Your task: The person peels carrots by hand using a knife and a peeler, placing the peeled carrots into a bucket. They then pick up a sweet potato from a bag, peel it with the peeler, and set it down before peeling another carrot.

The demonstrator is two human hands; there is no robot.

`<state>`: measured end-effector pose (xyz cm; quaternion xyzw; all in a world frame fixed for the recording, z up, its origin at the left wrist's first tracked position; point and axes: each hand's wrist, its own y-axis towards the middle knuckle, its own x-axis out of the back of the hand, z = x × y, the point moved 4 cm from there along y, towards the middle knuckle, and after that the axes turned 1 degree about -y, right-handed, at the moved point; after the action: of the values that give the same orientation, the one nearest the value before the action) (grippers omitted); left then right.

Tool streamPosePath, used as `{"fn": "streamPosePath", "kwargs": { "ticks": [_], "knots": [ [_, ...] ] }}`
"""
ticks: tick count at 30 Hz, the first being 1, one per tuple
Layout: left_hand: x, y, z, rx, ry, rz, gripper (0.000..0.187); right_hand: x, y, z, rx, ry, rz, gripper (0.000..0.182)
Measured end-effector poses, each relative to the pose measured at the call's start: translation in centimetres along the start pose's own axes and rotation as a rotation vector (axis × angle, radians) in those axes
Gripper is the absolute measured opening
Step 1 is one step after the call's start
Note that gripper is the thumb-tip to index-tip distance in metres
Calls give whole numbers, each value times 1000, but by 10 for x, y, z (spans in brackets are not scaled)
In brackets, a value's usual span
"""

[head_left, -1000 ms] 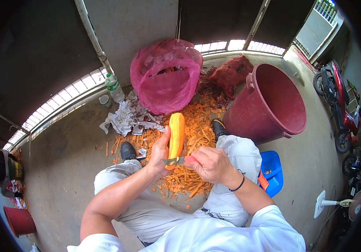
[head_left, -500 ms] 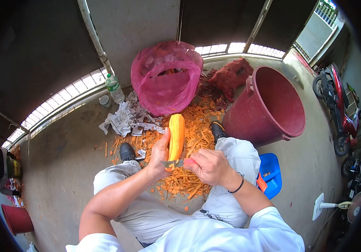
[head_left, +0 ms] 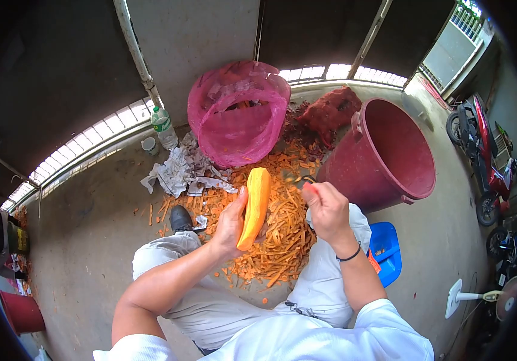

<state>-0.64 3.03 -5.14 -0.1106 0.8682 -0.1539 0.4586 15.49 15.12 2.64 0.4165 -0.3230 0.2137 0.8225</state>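
Observation:
My left hand (head_left: 231, 221) is wrapped round the side of a large, smooth orange carrot (head_left: 254, 207), which stands nearly upright and leans a little to the right. Its surface looks peeled, and the lower end is cut flat. Off to the right, my right hand (head_left: 329, 212) is raised and closed on a knife (head_left: 311, 188) with a red handle; its blade points left and is blurred. The knife is apart from the carrot. Below both hands, between my legs, lies a heap of orange peelings (head_left: 282, 240).
A pink mesh bag (head_left: 240, 135) stands ahead, with crumpled paper (head_left: 177, 168) and a plastic bottle (head_left: 163, 129) at its left. A red sack (head_left: 331, 111) and a big maroon bin (head_left: 385, 156) are ahead right. A blue dustpan-like container (head_left: 391, 240) lies by my right leg.
The knife has left the carrot's lower end, where it was cutting, and moved up and right with my right hand. The carrot's lower end has swung slightly, still in my left hand.

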Motion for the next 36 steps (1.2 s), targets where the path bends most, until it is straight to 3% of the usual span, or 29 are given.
{"fn": "streamPosePath", "kwargs": {
  "ticks": [2, 3, 6, 7, 8, 10, 11, 15, 17, 18, 20, 22, 24, 25, 26, 28, 30, 32, 36],
  "knots": [
    [0, 0, -1, -12, 3, -30, 55, -3, -6, -8, -201, 349, 4, 43],
    [2, -1, -1, -25, 21, -106, 55, -4, -10, 4, -204, 307, 118, 51],
    [1, 6, 6, -112, 96, -207, 53, -14, -10, 45, -109, 298, 195, 56],
    [0, 7, 6, -199, 149, -234, 52, -18, -12, 42, -108, 261, 197, 45],
    [3, 5, 7, -194, 151, -232, 52, -21, -11, 35, -113, 259, 195, 45],
    [-1, -4, 5, -32, 161, -94, 55, -14, 1, 6, -239, 103, -120, 31],
    [1, -4, 4, -36, 161, -91, 55, -14, 3, -10, -290, 187, -228, 24],
    [2, -1, 2, -41, 97, -30, 53, -28, -10, -25, -361, 435, -116, 17],
    [3, 0, -3, -65, 105, -31, 52, -43, -17, -20, -430, 833, 42, 18],
    [2, 0, -4, -36, 51, -7, 51, -39, -19, -16, -433, 834, 43, 18],
    [3, 0, -7, -9, -5, 18, 49, -20, -19, -11, -406, 1202, -180, 24],
    [0, -2, -13, -48, 47, 156, 52, -26, -15, -26, -416, 1037, -206, 28],
    [-11, -9, -18, -77, 69, 195, 50, -53, -24, -57, -794, 720, 414, 28],
    [-17, -9, -22, -115, 83, 230, 51, -50, -25, -62, -799, 725, 320, 33],
    [-17, -9, -22, -119, 79, 231, 51, -49, -27, -66, -796, 721, 324, 33],
    [-16, -11, -24, -288, 514, 184, 62, -32, -17, -55, -682, 831, 165, 38],
    [-13, -8, -22, -312, 574, 163, 62, -28, -15, -52, -603, 731, 140, 40],
    [-11, -6, -21, -367, 694, 124, 65, -15, -4, -35, 20, 335, -66, 37],
    [-7, -6, -20, -404, 705, 97, 59, 7, 0, -8, 12, 354, 73, 34]
  ]
}}
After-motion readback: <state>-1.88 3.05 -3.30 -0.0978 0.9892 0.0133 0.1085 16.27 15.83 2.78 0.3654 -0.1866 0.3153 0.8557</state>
